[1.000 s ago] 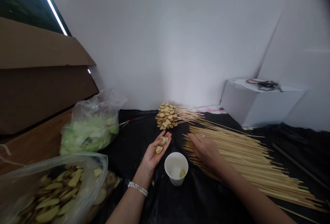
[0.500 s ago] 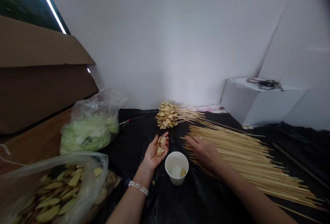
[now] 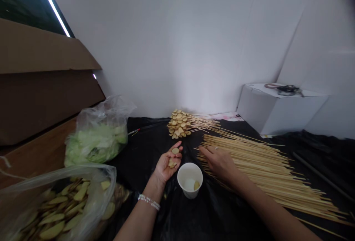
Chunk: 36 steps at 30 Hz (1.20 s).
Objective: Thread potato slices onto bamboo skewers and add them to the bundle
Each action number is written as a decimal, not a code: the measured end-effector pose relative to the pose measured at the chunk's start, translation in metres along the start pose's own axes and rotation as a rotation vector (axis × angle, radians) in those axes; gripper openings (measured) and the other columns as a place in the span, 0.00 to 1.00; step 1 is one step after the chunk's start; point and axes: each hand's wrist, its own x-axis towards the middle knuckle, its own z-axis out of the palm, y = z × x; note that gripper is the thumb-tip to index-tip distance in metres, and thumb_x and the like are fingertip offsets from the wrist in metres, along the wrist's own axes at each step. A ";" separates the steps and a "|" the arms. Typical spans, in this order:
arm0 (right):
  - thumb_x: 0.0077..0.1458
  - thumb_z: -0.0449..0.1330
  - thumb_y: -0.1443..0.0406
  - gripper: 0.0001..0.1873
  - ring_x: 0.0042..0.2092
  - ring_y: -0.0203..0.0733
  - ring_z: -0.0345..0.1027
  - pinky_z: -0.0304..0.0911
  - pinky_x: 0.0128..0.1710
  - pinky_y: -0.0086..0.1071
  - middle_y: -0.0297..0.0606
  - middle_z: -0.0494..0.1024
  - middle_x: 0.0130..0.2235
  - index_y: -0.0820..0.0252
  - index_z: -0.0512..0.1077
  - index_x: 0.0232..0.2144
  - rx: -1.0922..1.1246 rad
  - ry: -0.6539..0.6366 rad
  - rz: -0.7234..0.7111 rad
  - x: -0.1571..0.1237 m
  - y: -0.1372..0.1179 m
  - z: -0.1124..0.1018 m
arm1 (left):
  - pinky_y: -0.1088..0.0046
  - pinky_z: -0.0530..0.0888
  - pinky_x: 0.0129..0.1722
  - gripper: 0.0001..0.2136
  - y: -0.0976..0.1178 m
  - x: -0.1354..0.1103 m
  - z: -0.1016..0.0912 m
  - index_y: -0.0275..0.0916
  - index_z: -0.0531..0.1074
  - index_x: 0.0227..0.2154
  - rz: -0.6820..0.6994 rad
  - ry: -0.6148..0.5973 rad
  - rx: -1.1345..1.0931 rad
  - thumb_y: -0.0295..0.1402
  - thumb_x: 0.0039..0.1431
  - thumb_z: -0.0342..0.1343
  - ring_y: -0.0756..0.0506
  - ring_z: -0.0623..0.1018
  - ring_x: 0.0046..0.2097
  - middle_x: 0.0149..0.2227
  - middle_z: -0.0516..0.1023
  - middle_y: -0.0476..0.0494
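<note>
My left hand (image 3: 166, 164), palm up with curled fingers, holds a few potato slices (image 3: 175, 151). Just right of it stands a white paper cup (image 3: 190, 193) with a slice of potato (image 3: 196, 185) inside. My right hand (image 3: 219, 161) rests at the left ends of a wide spread of bamboo skewers (image 3: 266, 170). Its fingertips are closed on a skewer whose tip pokes out to the left. Behind both hands lies a pile of skewered potato slices (image 3: 179, 123), their sticks pointing right.
At the lower left is an open plastic bag of potato slices (image 3: 52, 217). Behind it stands a clear bag of pale green vegetable pieces (image 3: 95, 141). A pen-like item (image 3: 134, 132) lies on the black sheet (image 3: 149, 133). A white box (image 3: 277, 111) sits at the right.
The potato slices in my left hand have shifted, with one now raised near the fingertips. My right hand has stayed at the skewer ends.
</note>
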 end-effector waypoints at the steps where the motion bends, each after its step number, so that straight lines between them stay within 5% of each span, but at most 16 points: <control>1: 0.59 0.49 0.70 0.21 0.37 0.40 0.67 0.55 0.33 0.30 0.42 0.75 0.40 0.59 0.65 0.54 0.001 -0.002 0.001 0.000 0.000 0.000 | 0.86 0.61 0.16 0.32 0.000 0.000 0.001 0.36 0.63 0.54 0.002 0.011 0.022 0.12 0.43 0.46 0.55 0.68 0.24 0.37 0.72 0.41; 15: 0.58 0.49 0.71 0.22 0.35 0.40 0.67 0.53 0.30 0.30 0.42 0.75 0.39 0.58 0.65 0.54 -0.019 -0.014 0.009 0.000 -0.002 -0.004 | 0.88 0.57 0.13 0.12 -0.003 0.000 0.005 0.33 0.67 0.46 -0.031 0.034 0.079 0.24 0.58 0.50 0.58 0.64 0.20 0.28 0.66 0.48; 25: 0.58 0.49 0.70 0.19 0.35 0.40 0.65 0.51 0.31 0.30 0.40 0.74 0.37 0.57 0.67 0.51 -0.015 0.032 0.030 -0.001 -0.002 -0.004 | 0.86 0.60 0.13 0.14 -0.001 0.002 0.005 0.31 0.67 0.47 -0.005 0.014 0.006 0.34 0.62 0.49 0.57 0.64 0.20 0.30 0.69 0.45; 36: 0.57 0.50 0.71 0.18 0.37 0.40 0.64 0.53 0.34 0.30 0.40 0.74 0.37 0.59 0.68 0.50 -0.001 0.066 0.012 0.000 -0.002 -0.001 | 0.88 0.59 0.13 0.19 -0.005 0.004 0.001 0.38 0.70 0.44 0.122 0.080 0.163 0.16 0.50 0.57 0.59 0.65 0.21 0.36 0.74 0.45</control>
